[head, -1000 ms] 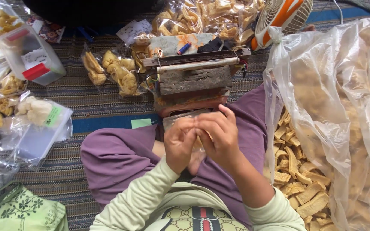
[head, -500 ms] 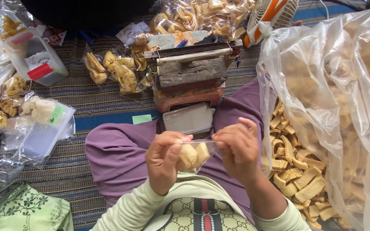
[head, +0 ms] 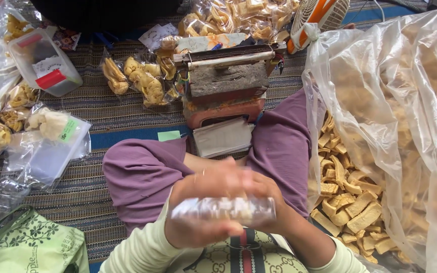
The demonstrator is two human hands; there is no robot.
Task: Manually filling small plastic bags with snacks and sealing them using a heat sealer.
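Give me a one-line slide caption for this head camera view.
Both hands, left hand and right hand, grip a small clear snack bag over the lap, beside a big open sack of fried crackers.

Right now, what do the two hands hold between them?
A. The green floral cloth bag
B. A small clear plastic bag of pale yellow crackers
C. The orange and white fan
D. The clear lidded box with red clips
B: both hands grip the small clear plastic bag of pale yellow crackers, blurred, over the lap.

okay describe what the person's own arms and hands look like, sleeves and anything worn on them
Both arms wear long, pale yellow-green knit sleeves, the left sleeve and the right sleeve pushed up above the wrists. The left hand and right hand are bare and motion-blurred; whether any ring is worn cannot be told.
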